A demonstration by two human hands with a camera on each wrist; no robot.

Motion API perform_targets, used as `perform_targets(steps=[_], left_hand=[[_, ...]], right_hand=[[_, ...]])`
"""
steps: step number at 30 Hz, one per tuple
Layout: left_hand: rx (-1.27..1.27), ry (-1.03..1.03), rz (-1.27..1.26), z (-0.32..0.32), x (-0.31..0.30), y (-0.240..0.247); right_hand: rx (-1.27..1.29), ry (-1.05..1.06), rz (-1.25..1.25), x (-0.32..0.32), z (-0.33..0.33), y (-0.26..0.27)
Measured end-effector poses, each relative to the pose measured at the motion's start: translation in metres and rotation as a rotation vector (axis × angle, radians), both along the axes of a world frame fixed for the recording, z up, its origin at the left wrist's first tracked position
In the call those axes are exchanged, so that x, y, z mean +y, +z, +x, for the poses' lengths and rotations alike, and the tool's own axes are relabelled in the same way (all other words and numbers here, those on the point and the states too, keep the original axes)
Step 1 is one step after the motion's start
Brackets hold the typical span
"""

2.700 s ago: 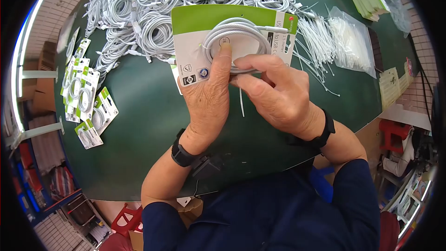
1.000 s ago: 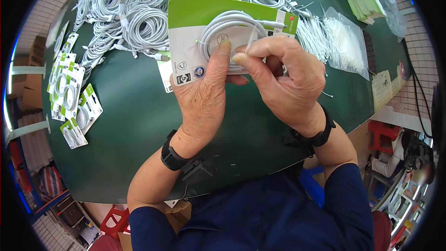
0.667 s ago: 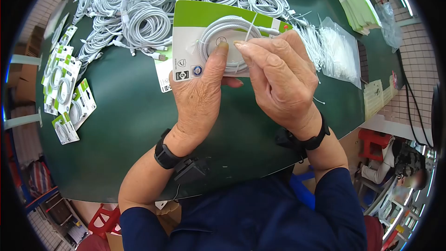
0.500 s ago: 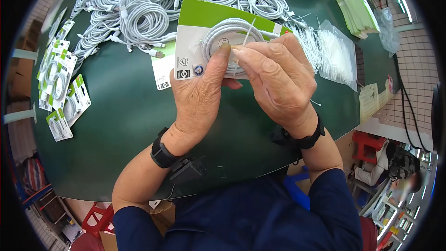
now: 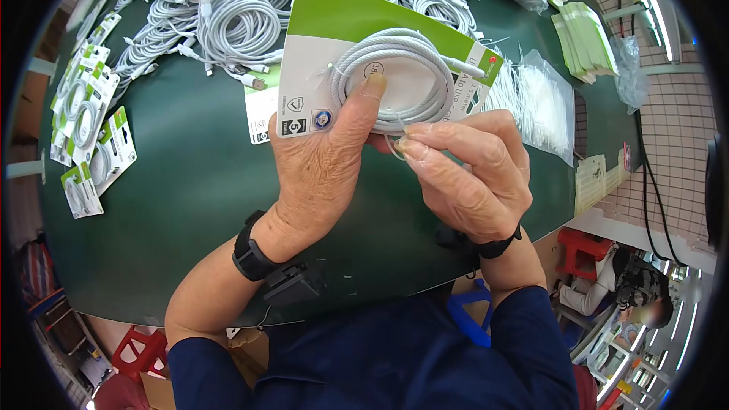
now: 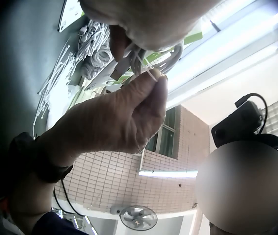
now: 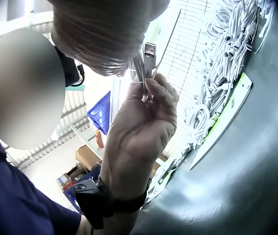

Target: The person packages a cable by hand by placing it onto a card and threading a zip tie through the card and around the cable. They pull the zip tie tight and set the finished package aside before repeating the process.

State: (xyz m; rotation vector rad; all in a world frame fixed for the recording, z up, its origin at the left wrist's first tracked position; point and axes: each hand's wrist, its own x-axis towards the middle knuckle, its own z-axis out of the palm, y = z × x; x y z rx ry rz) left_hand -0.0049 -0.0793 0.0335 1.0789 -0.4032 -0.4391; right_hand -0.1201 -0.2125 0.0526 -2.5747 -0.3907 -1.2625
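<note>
Left hand gripping packaging card, thumb pressing its coiled cable, right hand pinching thin tie just below, loose cables heaped at worktop's far edge

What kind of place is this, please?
Probably a packing workshop for USB cables: a heap of coiled white cables on the green table, carded cables stacked at left, a bag of cable ties at right.

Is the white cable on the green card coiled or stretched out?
Coiled: the cable lies in round loops on the card, pressed by the thumb of the left hand.
</note>
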Motion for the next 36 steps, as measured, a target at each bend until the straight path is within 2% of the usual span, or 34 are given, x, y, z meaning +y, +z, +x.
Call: perform_targets(steps=[3, 10, 18, 22, 28, 32, 36], left_hand=[[0.062, -0.013, -0.014, 0.0, 0.0, 0.004], [-0.02, -0.003, 0.007, 0.0, 0.001, 0.001], [0.001, -0.019, 0.009, -0.001, 0.002, 0.003], [0.077, -0.028, -0.015, -0.001, 0.001, 0.004], [-0.013, -0.021, 0.01, -0.002, 0.002, -0.001], [-0.089, -0.04, 0.06, -0.005, 0.004, -0.007], [-0.038, -0.075, 0.052, -0.002, 0.002, -0.016]], right_hand=[[0.015, -0.005, 0.033, 0.0, -0.001, 0.001], [0.007, -0.016, 0.068, 0.001, 0.002, -0.002], [-0.042, -0.023, 0.097, 0.001, 0.007, -0.006], [-0.028, -0.022, 0.102, 0.001, 0.008, -0.007], [-0.01, -0.017, 0.219, 0.003, 0.014, -0.01], [0.082, -0.096, 0.364, 0.013, 0.013, -0.004], [0.201, -0.135, 0.283, 0.012, 0.011, -0.002]])
